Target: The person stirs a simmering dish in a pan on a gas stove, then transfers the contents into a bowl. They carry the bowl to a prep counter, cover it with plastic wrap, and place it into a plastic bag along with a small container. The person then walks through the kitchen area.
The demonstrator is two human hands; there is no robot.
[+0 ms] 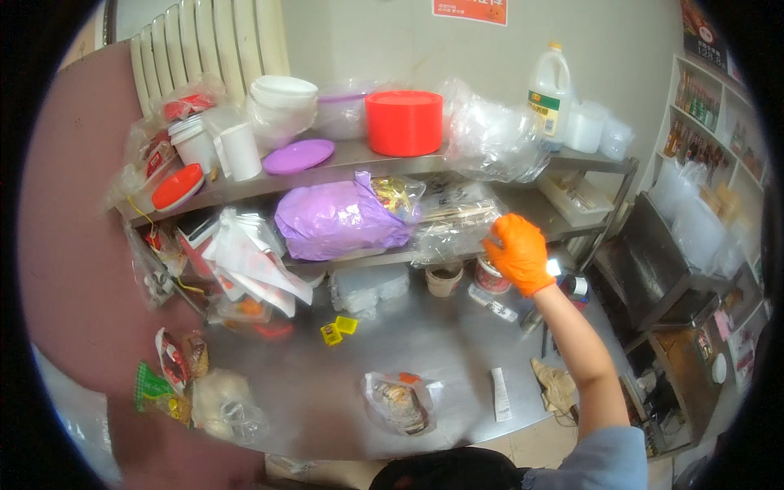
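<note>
My right hand [520, 256], in an orange glove, reaches up to the front of the lower shelf with its fingers curled. It is nearest to a clear plastic bag of thin wooden sticks [456, 213], and whether it touches the bag or holds anything is hidden. Beneath the hand stand a red-and-white tub [492, 279] and a paper cup with dark contents [443, 283]. My left hand is out of view. Close to my body, a clear bag of food [398, 405] lies on the steel table [306, 392], with a printed paper slip [501, 395] to its right.
The steel shelf [343, 160] holds red round containers [403, 124], white bowls [282, 110] and a vinegar jug [547, 98]. Below sits a purple bag [340, 220]. Yellow packets [338, 329], bagged goods [223, 401] and a cloth [553, 386] lie on the table.
</note>
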